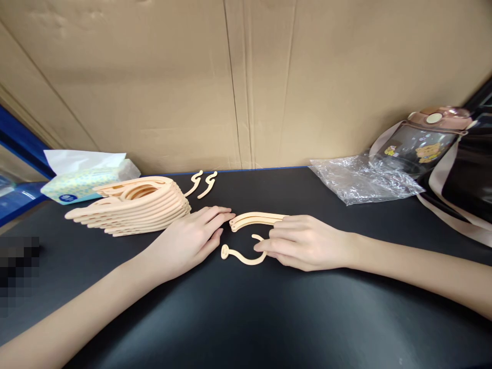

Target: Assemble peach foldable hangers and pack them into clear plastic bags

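Note:
My left hand (192, 238) lies flat on the black table (246, 318), fingers stretched out, its tips almost touching the left end of a peach plastic hanger body (251, 219). My right hand (303, 241) rests over the right part of that hanger body, and its fingertips pinch one end of a loose peach hook (240, 256) lying in front of it. The rest of the hanger body is hidden under my right hand.
A stack of several peach hangers (134, 205) lies to the left, with two loose hooks (203, 183) behind it. A tissue pack (82, 177) sits far left. Crumpled clear plastic (361, 179), a water bottle (423, 138) and a dark bag (469, 179) stand right. A cardboard wall (246, 77) backs the table.

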The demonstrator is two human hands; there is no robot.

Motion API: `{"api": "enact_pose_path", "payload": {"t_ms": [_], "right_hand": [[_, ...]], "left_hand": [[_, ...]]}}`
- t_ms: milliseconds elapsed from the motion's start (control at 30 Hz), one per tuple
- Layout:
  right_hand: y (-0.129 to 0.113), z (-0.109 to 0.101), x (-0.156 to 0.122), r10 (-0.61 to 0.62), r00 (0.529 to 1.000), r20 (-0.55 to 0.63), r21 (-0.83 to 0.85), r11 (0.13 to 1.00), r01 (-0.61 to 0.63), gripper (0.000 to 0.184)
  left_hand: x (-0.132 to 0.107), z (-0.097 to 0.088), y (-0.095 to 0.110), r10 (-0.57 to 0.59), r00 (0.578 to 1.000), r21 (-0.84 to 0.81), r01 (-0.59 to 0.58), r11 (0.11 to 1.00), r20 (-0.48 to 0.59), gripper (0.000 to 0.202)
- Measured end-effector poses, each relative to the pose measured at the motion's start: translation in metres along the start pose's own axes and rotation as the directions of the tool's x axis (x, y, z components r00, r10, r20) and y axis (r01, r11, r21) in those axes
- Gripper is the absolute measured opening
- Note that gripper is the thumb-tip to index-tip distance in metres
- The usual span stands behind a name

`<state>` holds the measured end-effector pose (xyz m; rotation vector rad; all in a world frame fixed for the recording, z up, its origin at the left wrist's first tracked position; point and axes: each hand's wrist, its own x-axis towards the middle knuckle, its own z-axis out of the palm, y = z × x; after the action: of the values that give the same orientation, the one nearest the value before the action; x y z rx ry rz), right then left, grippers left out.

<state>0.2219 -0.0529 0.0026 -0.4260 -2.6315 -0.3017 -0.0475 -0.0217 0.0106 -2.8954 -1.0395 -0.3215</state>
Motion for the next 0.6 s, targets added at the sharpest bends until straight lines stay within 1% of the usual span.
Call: {"api": "enact_pose_path", "payload": {"t_ms": [67, 200, 300, 467, 533, 600], "right_hand": [[0.0, 0.001, 0.0, 0.01, 1.0, -0.006, 0.004, 1.0, -0.01, 0.021], [0.001, 0.004, -0.001, 0.062, 0.998, -0.032, 0.069, 0.996, -0.059, 0.019], [0.002, 0.005, -0.001, 0.095, 0.995, -0.021, 0.095, 0.991, -0.092, 0.02], [0.001, 0.005, 0.0, 0.094, 0.995, -0.024, 0.101, 0.991, -0.091, 0.021], [0.001, 0.004, 0.001, 0.09, 0.995, -0.032, 0.098, 0.991, -0.087, 0.021], [0.001, 0.003, 0.002, 0.093, 0.995, -0.03, 0.1, 0.991, -0.089, 0.021]], "left_hand": [[0.0, 0.0, 0.0, -0.011, 1.0, -0.013, 0.011, 1.0, -0.009, 0.038], [0.001, 0.001, 0.0, -0.056, 0.998, -0.036, 0.054, 0.998, -0.033, 0.042], [0.001, 0.002, 0.0, -0.06, 0.998, -0.025, 0.059, 0.998, -0.032, 0.044], [0.008, -0.001, 0.0, -0.08, 0.997, 0.046, 0.081, 0.996, -0.009, 0.047], [0.015, -0.002, 0.001, -0.095, 0.995, 0.092, 0.098, 0.991, -0.032, 0.048], [0.023, -0.002, 0.003, -0.122, 0.989, 0.165, 0.133, 0.977, -0.078, 0.049]]}}
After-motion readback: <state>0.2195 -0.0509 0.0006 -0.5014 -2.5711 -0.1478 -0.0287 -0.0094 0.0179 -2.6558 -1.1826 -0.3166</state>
